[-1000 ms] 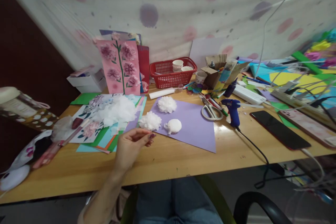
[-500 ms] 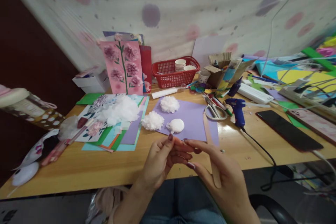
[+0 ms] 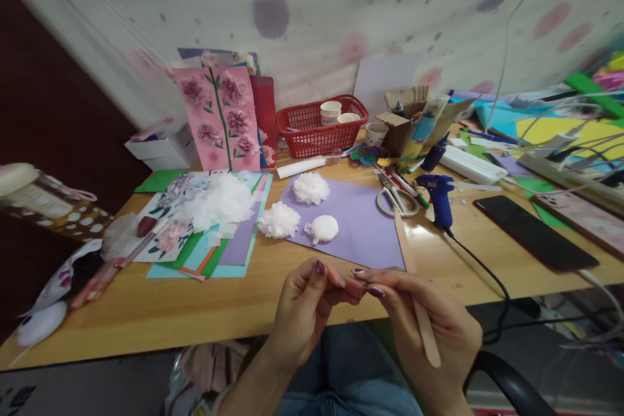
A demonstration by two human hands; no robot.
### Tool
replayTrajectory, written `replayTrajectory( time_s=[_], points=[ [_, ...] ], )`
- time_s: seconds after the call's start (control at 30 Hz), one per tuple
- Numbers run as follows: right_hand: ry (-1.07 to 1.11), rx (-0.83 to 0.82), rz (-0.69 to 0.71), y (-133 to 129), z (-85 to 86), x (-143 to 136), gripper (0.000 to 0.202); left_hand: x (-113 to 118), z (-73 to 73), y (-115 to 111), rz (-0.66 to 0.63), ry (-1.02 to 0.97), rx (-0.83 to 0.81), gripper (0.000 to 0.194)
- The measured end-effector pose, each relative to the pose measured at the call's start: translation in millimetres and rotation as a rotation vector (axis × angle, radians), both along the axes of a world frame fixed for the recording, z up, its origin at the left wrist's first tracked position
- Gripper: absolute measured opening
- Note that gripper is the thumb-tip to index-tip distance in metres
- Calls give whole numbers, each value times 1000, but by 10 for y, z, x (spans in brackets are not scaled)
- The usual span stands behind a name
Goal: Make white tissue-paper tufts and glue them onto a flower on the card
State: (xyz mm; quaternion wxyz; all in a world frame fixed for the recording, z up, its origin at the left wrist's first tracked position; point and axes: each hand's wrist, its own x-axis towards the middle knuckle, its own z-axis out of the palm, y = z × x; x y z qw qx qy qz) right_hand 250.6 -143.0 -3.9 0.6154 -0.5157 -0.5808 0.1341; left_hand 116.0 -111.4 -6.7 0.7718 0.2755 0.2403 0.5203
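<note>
Above the table's front edge, my left hand (image 3: 305, 309) and my right hand (image 3: 419, 312) meet at the fingertips. My left thumb and fingers are pinched together; anything between them is too small to name. A flat wooden stick (image 3: 426, 331) lies against my right palm, held under the fingers, its far end toward the scissors. Beyond my hands, a round white pad (image 3: 324, 229) with a gathered end rests on purple paper (image 3: 363, 221). One ruffled white pompom (image 3: 311, 188) sits on the paper's upper left, another (image 3: 279, 220) at its left edge.
Scissors (image 3: 397, 200), a blue glue gun (image 3: 439, 200) with a black cord and a black phone (image 3: 535, 233) lie to the right. A red basket (image 3: 319, 140) with cups stands behind. White tissue (image 3: 217, 203) covers coloured sheets at left, before a pink flower picture (image 3: 219, 120).
My right thumb has closed toward its fingertips, and the stick has swung to the right with that hand. The view has shifted slightly.
</note>
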Motion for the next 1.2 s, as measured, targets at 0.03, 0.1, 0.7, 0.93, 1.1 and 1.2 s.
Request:
replayTrajectory(
  time_s=[0.03,0.1,0.7,0.93,1.1,1.2],
  points=[
    [3,0,2,-1,-8,0,10,12,0,-5,0,-15,-7,29],
    [34,7,22,-2,-25,-1,11,29,2,-6,-3,-38,-23,29],
    [81,14,169,6,-89,73,14,-58,-9,93,87,-35,13,20],
    [592,-178,105,75,-21,103,14,-329,3,177,430,435,452,9],
    [920,-399,370,106,14,21,26,-139,122,108,500,832,912,28],
    [948,-480,485,68,0,-4,28,-21,199,135,517,914,1077,27]
  ],
)
